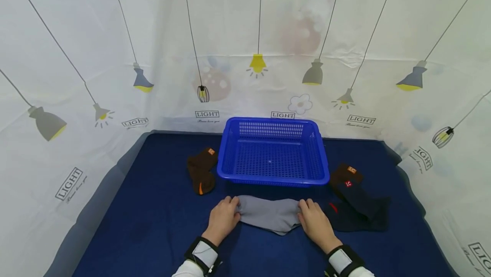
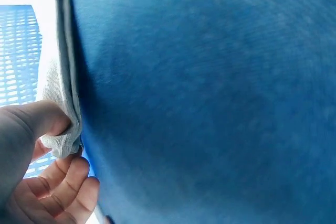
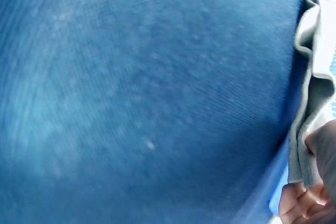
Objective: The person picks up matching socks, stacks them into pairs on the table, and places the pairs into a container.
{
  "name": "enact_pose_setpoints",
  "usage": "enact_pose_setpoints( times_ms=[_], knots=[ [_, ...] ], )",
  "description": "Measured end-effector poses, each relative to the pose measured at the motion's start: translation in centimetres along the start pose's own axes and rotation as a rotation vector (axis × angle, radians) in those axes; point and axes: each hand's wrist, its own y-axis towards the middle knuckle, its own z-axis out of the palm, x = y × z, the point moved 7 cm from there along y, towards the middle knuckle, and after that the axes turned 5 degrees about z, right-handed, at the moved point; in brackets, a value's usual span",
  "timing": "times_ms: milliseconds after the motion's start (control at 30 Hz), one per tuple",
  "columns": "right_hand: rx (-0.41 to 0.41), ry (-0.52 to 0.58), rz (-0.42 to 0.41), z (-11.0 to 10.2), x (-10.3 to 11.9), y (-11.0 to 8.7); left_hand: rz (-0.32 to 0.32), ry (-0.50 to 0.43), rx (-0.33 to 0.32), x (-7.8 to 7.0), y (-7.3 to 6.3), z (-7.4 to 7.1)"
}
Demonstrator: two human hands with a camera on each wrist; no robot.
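Observation:
A pair of grey socks (image 1: pixel 268 212), one layered on the other, stretches between both hands in front of the blue basket. My left hand (image 1: pixel 223 217) pinches the left end, thumb on top and fingers beneath. At the right end, my right hand (image 1: pixel 315 222) pinches the fabric the same way. In the left wrist view the layered edges of the grey socks (image 2: pixel 58 66) show, with the left thumb (image 2: pixel 50 116) pressed on them. The right wrist view shows the socks' edge (image 3: pixel 310 103) rippled near the right hand (image 3: pixel 320 166).
A blue plastic basket (image 1: pixel 270 182) with nothing in it stands behind the socks. Left of it lie brown socks (image 1: pixel 201 169) with orange marks. To its right, another brown sock pair (image 1: pixel 344 174) lies partly under dark navy socks (image 1: pixel 360 209). A dark blue cloth (image 1: pixel 153 209) covers the table.

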Motion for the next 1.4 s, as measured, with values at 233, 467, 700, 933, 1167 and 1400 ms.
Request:
enact_pose_setpoints(
  times_ms=[233,467,700,933,1167,1400],
  knots=[
    [-0.023,0.033,0.013,-2.3,0.4,0.5,0.010,-0.007,-0.061,-0.3,0.1,-2.8],
    [-0.090,0.047,-0.023,-5.0,0.6,0.8,0.084,0.003,-0.155,-1.2,0.6,-6.2],
    [-0.156,0.051,-0.048,-6.9,0.5,1.8,0.117,-0.006,-0.201,-1.6,2.0,-8.4],
    [-0.188,0.084,-0.059,-8.3,0.2,3.9,0.110,-0.024,-0.194,-1.2,4.5,-9.1],
    [-0.180,0.072,-0.028,-8.7,-0.5,7.0,0.098,-0.024,-0.151,-0.5,7.7,-9.3],
    [-0.168,0.072,-0.019,-8.7,-1.3,9.9,0.058,-0.027,-0.073,0.3,10.8,-9.5]
  ],
)
